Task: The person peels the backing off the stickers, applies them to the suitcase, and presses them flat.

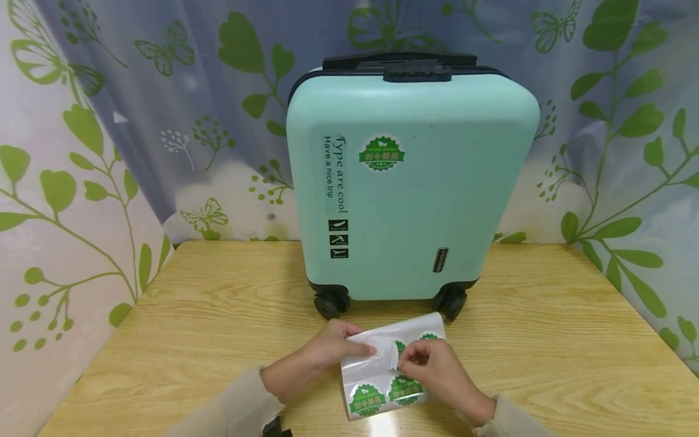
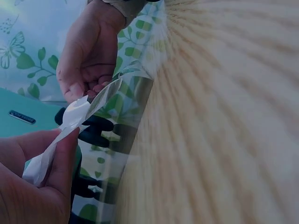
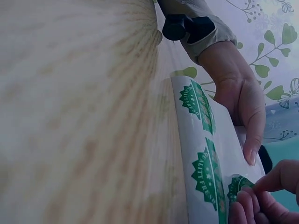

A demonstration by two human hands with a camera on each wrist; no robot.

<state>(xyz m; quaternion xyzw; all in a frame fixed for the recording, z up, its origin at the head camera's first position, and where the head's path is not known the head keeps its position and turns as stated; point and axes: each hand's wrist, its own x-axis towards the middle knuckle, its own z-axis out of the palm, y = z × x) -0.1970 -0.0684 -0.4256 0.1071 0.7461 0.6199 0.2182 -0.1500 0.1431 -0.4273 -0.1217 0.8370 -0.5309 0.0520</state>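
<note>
A white sheet of round green stickers point(image 1: 377, 340) is held up over the wooden table. My left hand point(image 1: 327, 352) grips its upper left edge, thumb on the front face. Between thumb and fingers, my right hand point(image 1: 437, 367) pinches the edge of one green sticker point(image 1: 400, 349), partly lifted off the sheet. In the left wrist view, the lifted sticker's white back point(image 2: 75, 112) curls away from the sheet. Other green stickers point(image 1: 367, 399) lie flat on the sheet, some partly covered by my right hand. Behind the sheet stands a mint-green suitcase point(image 1: 420, 200), upright on black wheels.
One round green sticker point(image 1: 381, 153) is on the suitcase's upper front, beside printed black lettering point(image 1: 335, 176). A small dark nameplate point(image 1: 440, 260) sits at its lower right. Leaf-patterned curtains point(image 1: 229, 152) surround the wooden table point(image 1: 218, 291) at the back and sides.
</note>
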